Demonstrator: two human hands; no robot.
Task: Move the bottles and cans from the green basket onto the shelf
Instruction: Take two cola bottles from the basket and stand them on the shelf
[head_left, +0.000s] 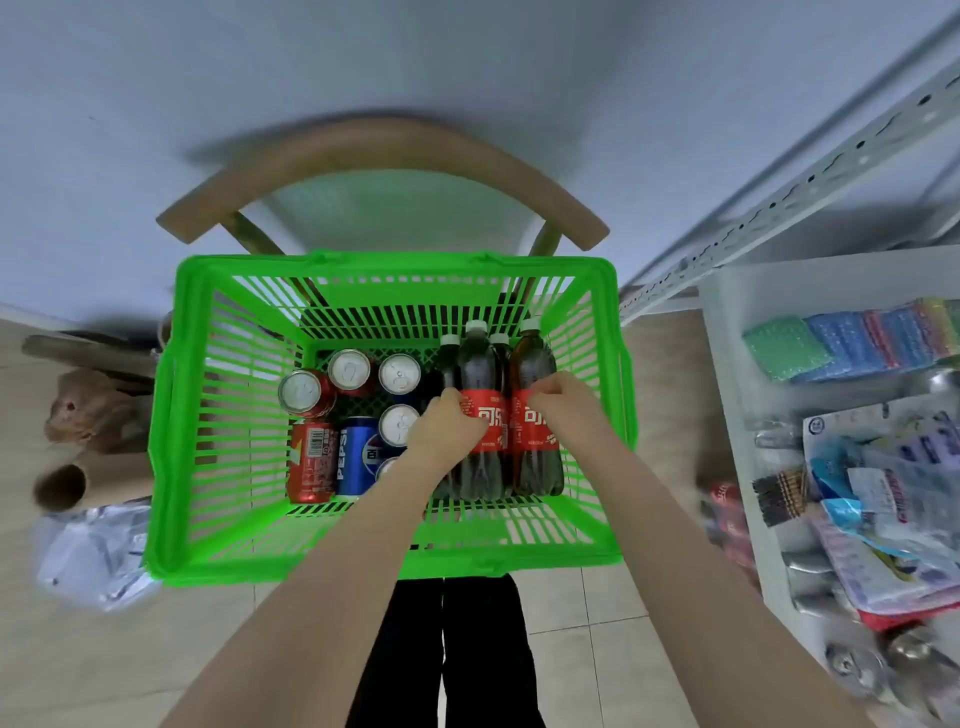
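Note:
A green basket (176, 415) sits on a wooden chair. Its right half holds several dark cola bottles with red labels and white caps. My left hand (447, 423) grips the left front cola bottle (480, 374) at its label. My right hand (563, 400) grips the right cola bottle (530, 358) at its label. The left half holds several cans: a lying red can (311, 460), a lying blue Pepsi can (358, 452) and upright cans (349, 370) showing silver tops. The white shelf (727, 332) stands to the right.
The chair's curved wooden backrest (384, 156) arcs behind the basket. On the shelf lie coloured sponges (852, 338), packets and silver cans. A cardboard tube (62, 486), a plastic bag (93, 556) and a brown toy animal (88, 410) lie on the floor at left.

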